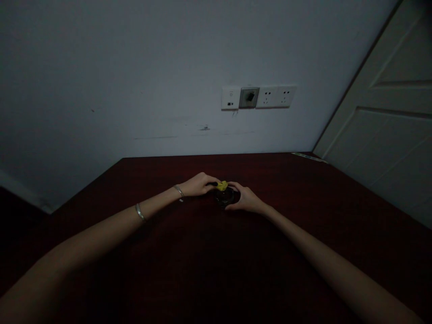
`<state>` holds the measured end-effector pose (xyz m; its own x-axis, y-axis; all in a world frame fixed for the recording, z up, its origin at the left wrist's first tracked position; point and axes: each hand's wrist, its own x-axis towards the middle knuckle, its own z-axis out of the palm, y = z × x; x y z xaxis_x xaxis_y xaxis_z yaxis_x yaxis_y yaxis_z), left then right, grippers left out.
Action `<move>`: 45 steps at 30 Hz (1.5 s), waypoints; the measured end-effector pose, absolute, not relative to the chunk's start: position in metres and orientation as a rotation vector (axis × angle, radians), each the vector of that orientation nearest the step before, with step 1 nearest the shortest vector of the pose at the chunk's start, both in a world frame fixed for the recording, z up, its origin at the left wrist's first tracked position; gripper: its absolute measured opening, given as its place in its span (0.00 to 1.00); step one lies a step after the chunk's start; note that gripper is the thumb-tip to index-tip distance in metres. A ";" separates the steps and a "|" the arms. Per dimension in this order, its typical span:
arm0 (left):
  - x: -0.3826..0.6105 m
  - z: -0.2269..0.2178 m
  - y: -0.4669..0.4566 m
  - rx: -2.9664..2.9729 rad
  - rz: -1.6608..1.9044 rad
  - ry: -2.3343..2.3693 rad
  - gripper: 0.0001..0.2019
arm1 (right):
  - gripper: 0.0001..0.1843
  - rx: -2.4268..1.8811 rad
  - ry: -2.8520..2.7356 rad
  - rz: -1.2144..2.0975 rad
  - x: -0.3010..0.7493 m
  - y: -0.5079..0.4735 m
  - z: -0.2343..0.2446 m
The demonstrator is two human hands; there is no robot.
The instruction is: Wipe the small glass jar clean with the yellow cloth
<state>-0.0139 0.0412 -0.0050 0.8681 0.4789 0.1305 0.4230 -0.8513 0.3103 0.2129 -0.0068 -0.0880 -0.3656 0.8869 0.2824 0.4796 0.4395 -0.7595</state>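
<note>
A small, dark, see-through round container (224,196), like a glass bowl or ashtray, rests on the dark red tabletop. My right hand (245,200) curves around its right side, thumb near the front and fingers at the back. From the left, my left hand (200,184) pinches a small yellow piece (222,185) with a dark part beside the fingertips. That yellow piece lies over the container's back rim; its exact kind is too dim to make out. Two silver bracelets (139,212) circle my left forearm and wrist.
The dark red table (189,270) reaches back to a pale wall (151,81). Sockets and a switch panel (273,97) sit on that wall. At the right stands a white panelled door (388,135), with a thin flat strip (308,157) on the table's back right corner.
</note>
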 end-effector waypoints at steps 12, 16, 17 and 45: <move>-0.011 0.011 -0.001 3.075 0.120 0.706 0.12 | 0.48 -1.179 -2.012 0.714 0.214 -0.005 -0.091; -0.009 0.014 -0.014 3.135 0.083 0.759 0.08 | 0.46 -1.181 -2.015 0.705 0.213 -0.005 -0.090; -0.008 0.016 -0.016 3.138 0.075 0.769 0.08 | 0.46 -1.177 -2.017 0.706 0.213 -0.006 -0.089; 0.028 -0.026 0.000 3.086 0.369 1.251 0.13 | 0.56 -1.219 -2.047 0.651 0.215 -0.004 -0.091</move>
